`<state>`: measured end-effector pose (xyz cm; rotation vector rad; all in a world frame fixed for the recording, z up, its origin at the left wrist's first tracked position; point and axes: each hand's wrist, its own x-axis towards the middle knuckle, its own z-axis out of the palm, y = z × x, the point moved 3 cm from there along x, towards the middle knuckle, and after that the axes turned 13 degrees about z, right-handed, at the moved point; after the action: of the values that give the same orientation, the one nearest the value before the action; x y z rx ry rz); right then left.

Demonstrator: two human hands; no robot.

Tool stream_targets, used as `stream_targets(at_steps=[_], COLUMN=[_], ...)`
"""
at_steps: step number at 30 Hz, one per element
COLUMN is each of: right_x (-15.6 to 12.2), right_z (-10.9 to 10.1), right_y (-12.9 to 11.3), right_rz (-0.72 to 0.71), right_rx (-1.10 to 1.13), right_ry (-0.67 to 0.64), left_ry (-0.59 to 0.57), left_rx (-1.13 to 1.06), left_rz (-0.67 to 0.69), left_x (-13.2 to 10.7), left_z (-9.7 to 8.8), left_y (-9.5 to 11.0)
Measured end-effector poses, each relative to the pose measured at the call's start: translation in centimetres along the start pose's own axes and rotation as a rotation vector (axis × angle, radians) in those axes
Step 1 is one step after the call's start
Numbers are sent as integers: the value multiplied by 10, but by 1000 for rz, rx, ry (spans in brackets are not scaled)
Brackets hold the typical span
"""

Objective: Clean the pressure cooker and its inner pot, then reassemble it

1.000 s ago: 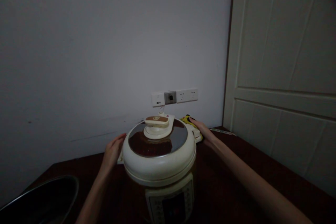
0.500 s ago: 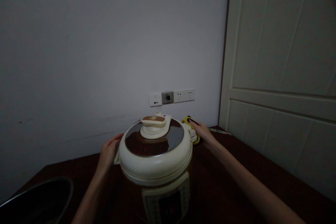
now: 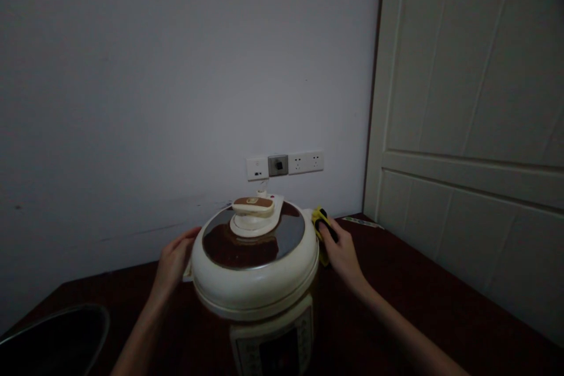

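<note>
A cream electric pressure cooker [image 3: 255,282] with a brown-topped lid [image 3: 253,238] and a knob handle stands on a dark wooden table [image 3: 396,305] in front of me. My left hand [image 3: 174,258] grips the cooker's left side handle, fingers curled round it. My right hand [image 3: 339,249] is on the cooker's right side handle, fingers closed over it, beside a yellow and black object [image 3: 321,218]. The cooker's control panel faces me at the bottom edge.
A dark metal inner pot [image 3: 53,341] sits at the lower left on the table. A row of wall sockets [image 3: 284,164] is behind the cooker. A white panelled door [image 3: 476,129] stands at the right. A thin strip [image 3: 363,223] lies near the table's far right corner.
The cooker has shifted toward me and slightly left with both hands on its side handles. My right hand has drawn back along with it.
</note>
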<state>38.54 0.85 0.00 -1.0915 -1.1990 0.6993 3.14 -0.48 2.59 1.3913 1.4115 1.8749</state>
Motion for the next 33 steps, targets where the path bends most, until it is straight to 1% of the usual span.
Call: stream_targets(at_steps=[2,4,5,7,10,12,13,15,18,21,23,25,28,30,32,33], right_x=[5,18,27,47,71,76,73,55,7,-36,-47,-38,-1,26,46,52], right_z=[1,4,7,15,27,31,31,29,24,22,23,27,39,50,59,62], right_y=[-1,-7,-11,-19,-30,-35,-37,-42,-53,-60,-62,-63,-64,-66,-68,-68], right_rz=[-62,-113,-129,-125,-54,-29,-40,-119,-286,-379,-413,-411,-370,-335,-266,-229], right_rx=[-38,-79,-106,-171,-240,-252,-255,-271,-319,-376,-408,-431,-475,-533,-620,-664], right_ry=[-10,-56,-108,-257,-485,-535,-522,-439,-320,-301,-306,-308,-329,-383,-422,-421], left_ry=[-10,-21,-29,-36,-30,-16,-12,-16,-30,-22,-22,-30,-27,-24,-26,-27], left_rx=[-4,-9,-8,2,14,17,18,26,29,24,23,21,15,13,8,4], left_rz=[1,3,8,15,-4,-26,-29,-15,6,14,31,41,35,41,54,58], left_x=[0,0,0,0,-1,-1,-1,-1,-1,-1,-2,-2,-2,-2,-1,-1], left_z=[0,-1,-1,-1,-1,0,0,0,-1,-1,0,0,0,-1,-1,-1], left_y=[0,0,1,1,3,3,3,3,2,1,1,0,-1,-2,-4,-5])
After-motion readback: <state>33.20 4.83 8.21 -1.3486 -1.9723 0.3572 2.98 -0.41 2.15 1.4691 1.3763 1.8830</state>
